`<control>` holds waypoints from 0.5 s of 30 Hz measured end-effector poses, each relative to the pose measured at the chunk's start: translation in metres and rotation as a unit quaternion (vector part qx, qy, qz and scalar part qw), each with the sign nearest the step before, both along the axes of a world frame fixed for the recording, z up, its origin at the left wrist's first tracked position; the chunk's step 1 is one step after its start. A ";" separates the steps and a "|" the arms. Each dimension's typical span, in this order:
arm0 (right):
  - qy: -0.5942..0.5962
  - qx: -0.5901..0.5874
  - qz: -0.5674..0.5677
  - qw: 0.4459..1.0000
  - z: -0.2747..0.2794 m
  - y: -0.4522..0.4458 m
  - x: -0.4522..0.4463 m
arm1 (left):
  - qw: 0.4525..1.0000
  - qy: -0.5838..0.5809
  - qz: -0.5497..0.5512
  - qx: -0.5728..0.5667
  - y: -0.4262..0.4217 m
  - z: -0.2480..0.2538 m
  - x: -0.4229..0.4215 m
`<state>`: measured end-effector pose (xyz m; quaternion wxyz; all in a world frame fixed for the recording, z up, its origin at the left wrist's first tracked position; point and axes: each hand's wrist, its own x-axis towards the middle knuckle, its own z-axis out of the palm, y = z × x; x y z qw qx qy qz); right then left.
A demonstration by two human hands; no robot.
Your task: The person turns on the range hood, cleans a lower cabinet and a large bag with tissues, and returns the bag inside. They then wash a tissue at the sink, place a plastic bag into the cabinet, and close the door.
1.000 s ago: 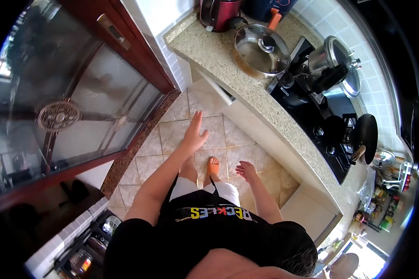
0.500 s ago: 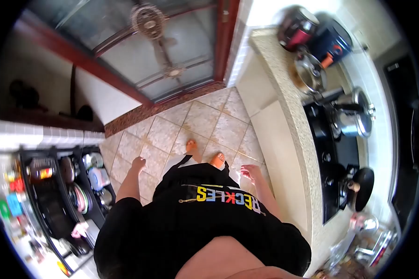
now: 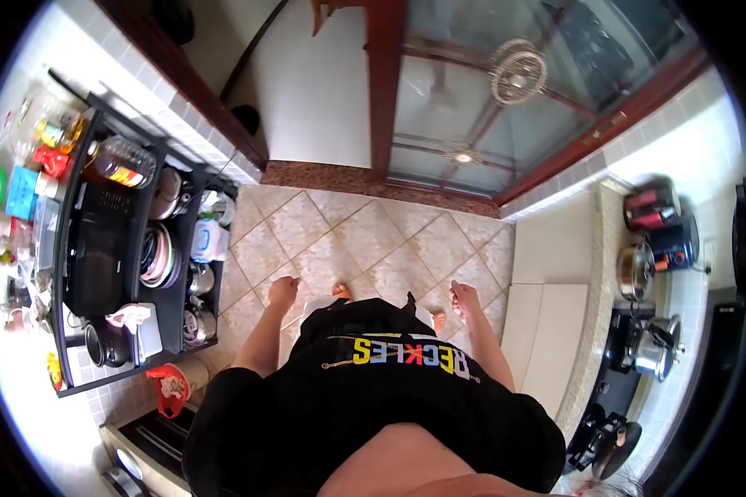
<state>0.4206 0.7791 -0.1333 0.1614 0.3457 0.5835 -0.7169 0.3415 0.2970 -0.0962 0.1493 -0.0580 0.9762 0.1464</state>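
My left hand (image 3: 283, 291) hangs beside my body above the floor tiles, its fingers curled in, and I see nothing held in it. On the other side my right hand (image 3: 464, 300) also hangs low with its fingers loosely curled, and nothing shows in it. Neither hand touches any object. Between them is my black shirt (image 3: 381, 389) with coloured letters, and my feet show just beyond it. The left hand is nearest to a black shelf rack (image 3: 182, 319); the right is nearest to the pale cabinet doors (image 3: 547, 331).
Ahead stand a red-framed glass door (image 3: 472, 124) and an open doorway (image 3: 315, 91). The rack holds a microwave (image 3: 104, 248), plates and an oil bottle (image 3: 124, 161). A red-lined bin (image 3: 170, 389) stands behind it. On the right counter (image 3: 601, 282) are pots (image 3: 655, 348) and a stove.
My view has turned left, so the door and counter have shifted right and the doorway shows more. My right hand's fingers, spread before, are now curled. My feet have moved.
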 end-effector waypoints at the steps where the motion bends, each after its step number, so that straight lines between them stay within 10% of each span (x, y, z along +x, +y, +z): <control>1: -0.022 -0.004 0.008 1.000 0.004 -0.027 -0.015 | 1.000 0.023 0.016 -0.002 -0.035 -0.017 -0.004; 12: 0.154 0.179 0.241 0.941 0.033 -0.178 -0.209 | 0.983 0.116 0.131 0.049 -0.187 -0.054 -0.007; 15: 0.059 0.130 0.201 0.969 0.048 -0.190 -0.266 | 0.973 -0.027 0.211 0.086 -0.180 -0.043 -0.052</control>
